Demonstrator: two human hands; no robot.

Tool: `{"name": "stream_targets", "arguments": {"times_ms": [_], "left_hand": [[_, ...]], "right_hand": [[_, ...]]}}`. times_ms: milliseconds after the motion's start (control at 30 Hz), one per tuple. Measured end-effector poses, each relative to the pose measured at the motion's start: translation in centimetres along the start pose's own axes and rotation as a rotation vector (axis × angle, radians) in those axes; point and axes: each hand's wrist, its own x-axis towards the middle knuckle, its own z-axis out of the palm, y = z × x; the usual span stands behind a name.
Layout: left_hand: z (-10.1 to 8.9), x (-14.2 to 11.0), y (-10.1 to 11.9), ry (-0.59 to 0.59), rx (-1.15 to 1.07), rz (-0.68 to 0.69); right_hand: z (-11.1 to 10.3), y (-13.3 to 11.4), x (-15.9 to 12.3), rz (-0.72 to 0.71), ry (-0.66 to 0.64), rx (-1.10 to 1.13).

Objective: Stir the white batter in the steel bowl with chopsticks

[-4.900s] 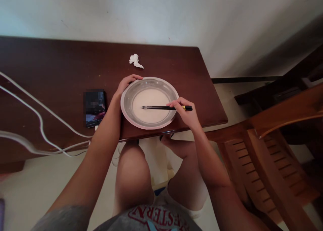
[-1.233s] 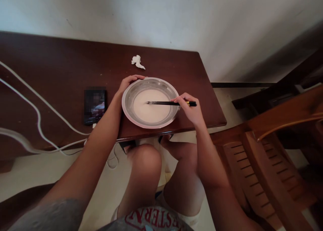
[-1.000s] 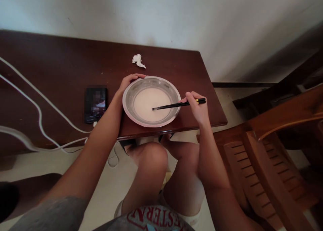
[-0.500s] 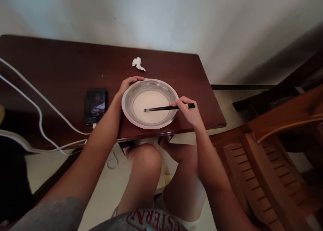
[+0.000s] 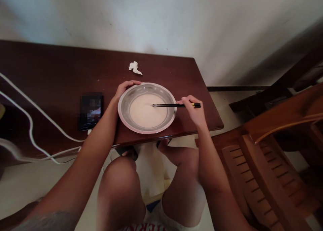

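A wide, shallow metal bowl point(image 5: 122, 119) stands near the front edge of the dark wooden table. Pale, creamy liquid point(image 5: 146, 116) covers its bottom. My left hand point(image 5: 123, 88) steadies the bowl, its fingers curved along the far left of the rim. At the right side, my right hand point(image 5: 193, 110) is closed on a pair of black chopsticks point(image 5: 166, 105) with yellow bands near the upper ends. The chopsticks cross the right rim nearly level, and their whitened tips meet the liquid right of the bowl's middle.
A crumpled white tissue point(image 5: 135, 67) lies behind the bowl. To the left is a phone point(image 5: 89, 113) with its screen lit, and white cables point(image 5: 31, 123) run across the table point(image 5: 50, 69). A wooden slatted chair point(image 5: 252, 177) stands at the right. Behind the table is a wall.
My right hand has drawn the chopsticks to the right, so their tips sit farther right in the liquid. My left hand stays at the rim. My left knee has swung left, and the view has shifted slightly.
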Motion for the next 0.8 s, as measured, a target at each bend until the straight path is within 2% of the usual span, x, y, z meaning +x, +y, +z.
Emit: {"name": "stream_targets", "arguments": {"times_ms": [67,167,233,267,333,400,433,533,633,667,767,800], "left_hand": [[0.0,0.1,0.1,0.01,-0.007,-0.01],[-0.1,0.2,0.1,0.018,0.01,-0.019],[-0.1,0.3,0.1,0.011,0.031,-0.008],[-0.1,0.2,0.2,0.005,0.039,-0.005],[-0.1,0.1,0.3,-0.002,0.05,-0.007],[-0.1,0.0,0.3,-0.001,0.062,-0.005],[-0.2,-0.1,0.3,-0.004,0.067,0.0],[-0.2,0.0,0.3,-0.026,0.067,0.013],[-0.2,0.0,0.3,-0.041,0.051,0.012],[-0.2,0.1,0.3,-0.042,0.046,0.012],[-0.1,0.1,0.3,-0.03,0.03,0.003],[-0.1,0.1,0.3,-0.024,0.028,-0.003]], "right_hand": [[-0.3,-0.1,0.0,0.035,0.067,0.068],[0.2,-0.2,-0.1,0.073,-0.088,0.095],[0.7,-0.2,0.0,0.023,-0.198,0.054],[0.7,-0.1,0.1,-0.012,-0.211,0.022],[0.4,0.1,0.3,-0.023,-0.072,0.028],[-0.1,0.2,0.3,0.032,0.083,0.071],[-0.3,0.2,0.3,0.054,0.094,0.092],[0.0,0.1,0.1,0.079,-0.064,0.112],[0.6,0.1,0.1,0.015,-0.232,0.038],[0.5,0.1,0.2,0.004,-0.208,0.017],[-0.2,0.2,0.2,0.041,0.055,0.063],[-0.4,0.1,0.1,0.065,0.081,0.077]]}}
